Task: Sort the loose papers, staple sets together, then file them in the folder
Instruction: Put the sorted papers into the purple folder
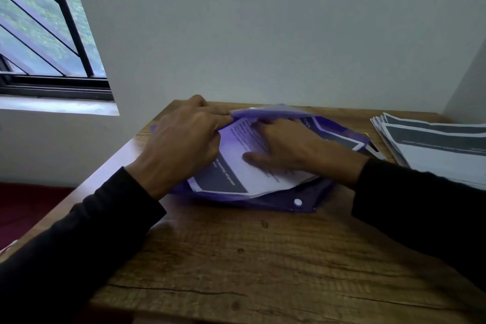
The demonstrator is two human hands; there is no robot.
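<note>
- plain grey-white walls close in behind a wooden bench (236, 258), with a barred window (47, 34) at the upper left.
- purple plastic folder (302, 200) lies toward the far edge of the bench, near its middle, with a white snap button (298, 202) on the flap nearest the person.
- printed paper set (236, 176), white with dark bands, sits partly inside the folder, its near end sticking out over the lower flap.
- left hand (181, 144) has its grip closed on the folder's translucent upper cover at the left side, fingers curled round the edge and lifting it off the sheets.
- right hand (286, 150) lies flat on the paper set under the raised cover, its grip released, fingers stretched out and pressing the sheets down.
- stack of loose papers (431, 147), fanned at the edges and printed with dark bars, rests at the far right corner of the bench, apart from the folder.
- dark long sleeves (79, 244) cover both forearms.
</note>
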